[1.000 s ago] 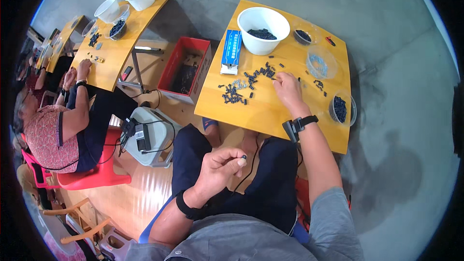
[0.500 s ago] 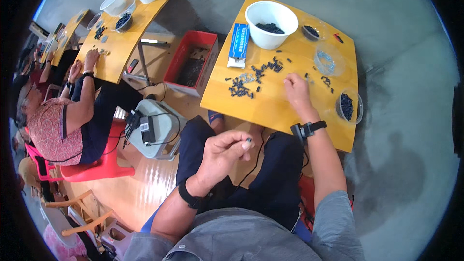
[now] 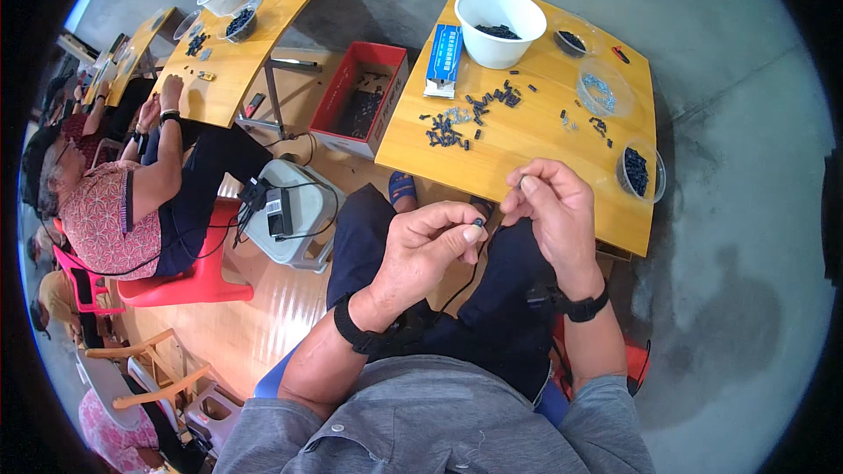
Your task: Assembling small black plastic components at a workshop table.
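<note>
My left hand (image 3: 420,250) is closed in a pinch around a small black part (image 3: 479,222), whose end shows between thumb and forefinger. Facing it, over the table's near edge, my right hand (image 3: 562,215) has thumb and fingertips pressed together; whatever they hold is too small to make out. The hands are close but apart. Beyond them on the yellow wooden table (image 3: 509,154) lie loose black parts (image 3: 448,134) in scattered clusters, with small silvery pieces (image 3: 457,115) among them. More small black pieces (image 3: 599,125) lie toward the right side.
At the table's back stand a white tub (image 3: 500,4) with black parts and a blue box (image 3: 446,57). Clear bowls hold silvery bits (image 3: 599,95) and black parts (image 3: 634,174). A red carton (image 3: 395,92) and grey stool (image 3: 299,180) are left, near a seated person (image 3: 114,202).
My right hand has come up off the tabletop and back toward my left hand. The left hand, still pinching the black part, has shifted slightly right and up.
</note>
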{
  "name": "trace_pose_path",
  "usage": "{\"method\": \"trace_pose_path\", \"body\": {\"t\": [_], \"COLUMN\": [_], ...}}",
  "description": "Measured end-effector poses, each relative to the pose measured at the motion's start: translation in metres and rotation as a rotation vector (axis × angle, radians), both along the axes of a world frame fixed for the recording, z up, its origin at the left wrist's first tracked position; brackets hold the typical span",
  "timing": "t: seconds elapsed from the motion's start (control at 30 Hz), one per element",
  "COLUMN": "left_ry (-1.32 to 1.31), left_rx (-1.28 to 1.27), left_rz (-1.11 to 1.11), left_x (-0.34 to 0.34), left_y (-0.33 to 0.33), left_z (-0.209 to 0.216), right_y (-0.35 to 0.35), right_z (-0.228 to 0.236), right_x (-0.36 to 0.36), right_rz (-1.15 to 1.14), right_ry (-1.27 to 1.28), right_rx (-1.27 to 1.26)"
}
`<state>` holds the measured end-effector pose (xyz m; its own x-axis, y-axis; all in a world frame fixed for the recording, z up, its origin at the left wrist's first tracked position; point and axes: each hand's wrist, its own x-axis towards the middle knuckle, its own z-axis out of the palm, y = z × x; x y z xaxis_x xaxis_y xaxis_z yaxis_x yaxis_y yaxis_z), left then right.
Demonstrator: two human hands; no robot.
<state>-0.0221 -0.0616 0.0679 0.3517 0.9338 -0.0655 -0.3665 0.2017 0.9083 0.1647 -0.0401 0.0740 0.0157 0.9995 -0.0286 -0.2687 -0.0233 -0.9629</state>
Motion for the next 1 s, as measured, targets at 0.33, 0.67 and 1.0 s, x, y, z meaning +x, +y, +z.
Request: {"method": "trace_pose_path", "body": {"t": [0.33,0.67,1.0], "left_ry": [0.006,0.028,0.008], "left_rx": [0.044,0.09,0.065], "left_rz": [0.023,0.012,-0.005], "left_x": [-0.007,-0.011,-0.01], "left_y": [-0.014,-0.016,-0.015], "left_z": [0.007,0.009,0.007], "right_y": [-0.037,-0.039,-0.04], "right_z": [0.021,0.015,0.014], "right_x": [-0.026,-0.036,-0.036], "right_rz": [0.092,0.1,0.086], "right_ry": [-0.112,-0.172,-0.225], "right_rx": [0.171,0.273,0.293]}}
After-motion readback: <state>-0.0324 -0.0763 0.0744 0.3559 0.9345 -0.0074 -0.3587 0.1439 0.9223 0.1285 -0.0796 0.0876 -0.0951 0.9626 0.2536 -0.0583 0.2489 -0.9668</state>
